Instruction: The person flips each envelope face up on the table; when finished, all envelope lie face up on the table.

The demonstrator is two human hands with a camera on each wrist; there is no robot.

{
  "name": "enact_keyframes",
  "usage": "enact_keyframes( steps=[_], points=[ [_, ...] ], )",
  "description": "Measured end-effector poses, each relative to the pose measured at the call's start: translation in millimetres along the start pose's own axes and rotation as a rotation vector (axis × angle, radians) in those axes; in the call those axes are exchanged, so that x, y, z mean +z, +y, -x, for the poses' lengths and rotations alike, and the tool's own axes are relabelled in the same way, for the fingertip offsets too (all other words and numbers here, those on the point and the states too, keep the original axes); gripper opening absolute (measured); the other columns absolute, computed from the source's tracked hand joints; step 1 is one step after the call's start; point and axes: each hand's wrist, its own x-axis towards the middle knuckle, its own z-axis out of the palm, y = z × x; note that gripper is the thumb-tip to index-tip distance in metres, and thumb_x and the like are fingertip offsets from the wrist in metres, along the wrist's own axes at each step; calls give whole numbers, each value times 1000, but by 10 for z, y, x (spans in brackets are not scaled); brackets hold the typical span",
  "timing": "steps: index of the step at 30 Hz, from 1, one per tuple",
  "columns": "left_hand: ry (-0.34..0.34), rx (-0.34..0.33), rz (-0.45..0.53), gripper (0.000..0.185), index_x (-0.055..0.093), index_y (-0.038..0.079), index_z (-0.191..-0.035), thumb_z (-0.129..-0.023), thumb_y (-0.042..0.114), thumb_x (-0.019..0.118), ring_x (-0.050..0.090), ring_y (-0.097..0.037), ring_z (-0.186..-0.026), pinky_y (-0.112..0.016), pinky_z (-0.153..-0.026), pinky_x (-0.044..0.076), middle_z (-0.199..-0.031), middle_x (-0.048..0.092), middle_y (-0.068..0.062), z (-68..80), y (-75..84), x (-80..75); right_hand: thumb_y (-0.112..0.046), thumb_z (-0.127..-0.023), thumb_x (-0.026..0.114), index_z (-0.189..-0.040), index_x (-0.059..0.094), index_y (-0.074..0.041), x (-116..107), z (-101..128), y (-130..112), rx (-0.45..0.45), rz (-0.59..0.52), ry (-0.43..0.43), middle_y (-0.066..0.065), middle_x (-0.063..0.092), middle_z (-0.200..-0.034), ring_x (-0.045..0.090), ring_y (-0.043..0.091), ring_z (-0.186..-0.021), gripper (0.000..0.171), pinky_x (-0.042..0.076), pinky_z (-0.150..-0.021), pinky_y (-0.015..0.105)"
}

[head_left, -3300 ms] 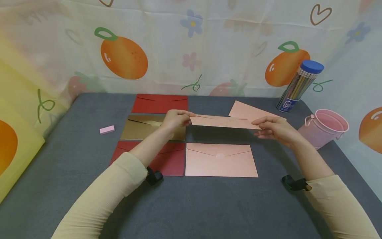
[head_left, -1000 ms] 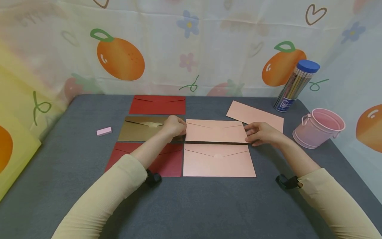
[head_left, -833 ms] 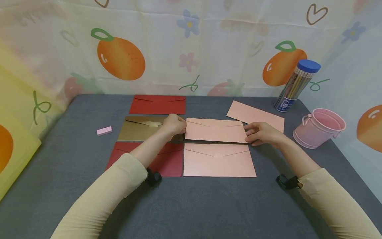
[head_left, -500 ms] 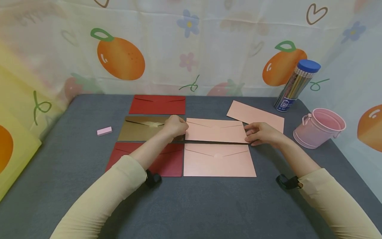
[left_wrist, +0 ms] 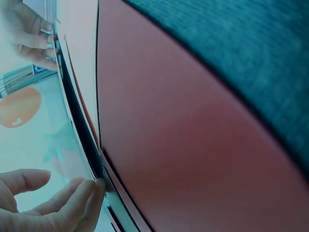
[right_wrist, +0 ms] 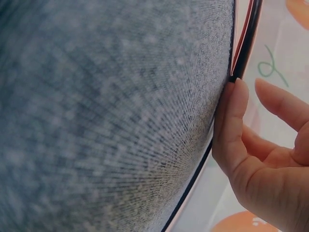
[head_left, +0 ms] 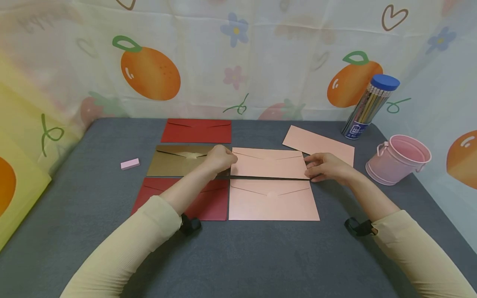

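Observation:
A pink envelope (head_left: 267, 164) lies flap side up just behind a second pink envelope (head_left: 274, 205), with a dark gap between them. My left hand (head_left: 220, 159) has its fingertips at the rear envelope's left edge and overlaps the gold envelope (head_left: 167, 162). In the left wrist view, the thumb (left_wrist: 36, 180) stands apart from the fingers. At the right edge, my right hand (head_left: 326, 167) touches the near corner with its fingertips. Its thumb is also clear of the fingers (right_wrist: 235, 111) in the right wrist view.
A red envelope (head_left: 196, 131) lies at the back; a darker red envelope (head_left: 208, 207) is partly under the left forearm. Back right are a tilted pink envelope (head_left: 316, 145), a pencil tub (head_left: 369, 109) and a pink bucket (head_left: 396, 161). A pink eraser-like block (head_left: 130, 164) lies left.
The pink envelope, held raised and tilted between both hands earlier, has come down behind the front one. Lately my left hand has shifted slightly right, onto its left edge.

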Motion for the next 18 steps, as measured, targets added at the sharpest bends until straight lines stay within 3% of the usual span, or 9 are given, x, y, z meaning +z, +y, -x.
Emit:
enact_keyframes(
  steps=[8, 18],
  points=[
    [-36, -4, 11, 46, 29, 18, -50, -90, 7, 47, 14, -7, -47, -23, -48, 14, -46, 21, 9, 59, 15, -20, -10, -96, 59, -144, 35, 12, 8, -19, -3, 11, 23, 20, 17, 59, -114, 65, 7, -89, 58, 61, -86, 28],
    [-55, 2, -18, 41, 30, 17, -52, -88, 8, 46, 16, -9, -54, -25, -53, 18, -50, 21, 8, 62, 0, -17, -11, -97, 58, -143, 36, 14, -6, -19, 6, -4, 17, 19, 17, 60, -115, 64, 4, -89, 57, 61, -88, 30]
  ],
)
